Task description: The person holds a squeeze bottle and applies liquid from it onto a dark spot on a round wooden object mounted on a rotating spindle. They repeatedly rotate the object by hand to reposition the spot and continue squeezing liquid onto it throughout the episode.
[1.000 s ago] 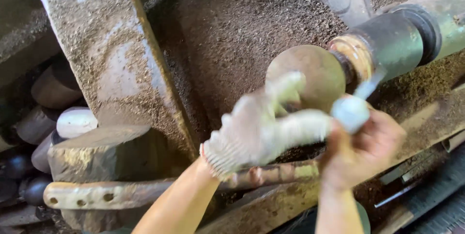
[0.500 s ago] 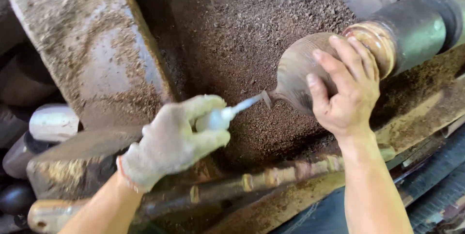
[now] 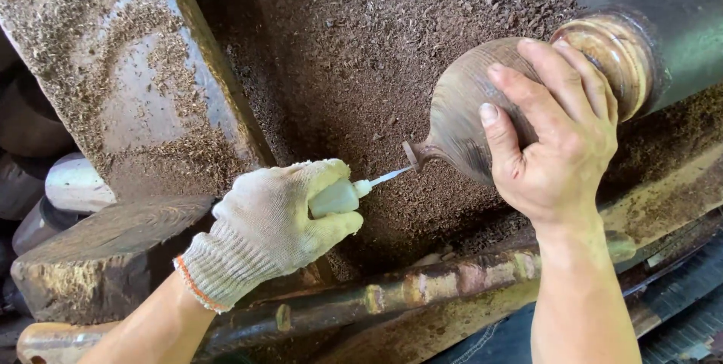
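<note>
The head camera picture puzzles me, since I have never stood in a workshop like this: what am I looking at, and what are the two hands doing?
The camera sits on a person's head and looks down at their own hands over a wood lathe. The bare right hand cups a turned wooden vase, which is fixed by its base to the lathe's dark green spindle. The left hand, in a white knit glove, grips a small white squeeze bottle with its thin nozzle pointed at the vase's narrow mouth. Sawdust and shavings cover the lathe bed below. A rusty metal bar runs across in front, and a wooden block lies at the left.
</note>
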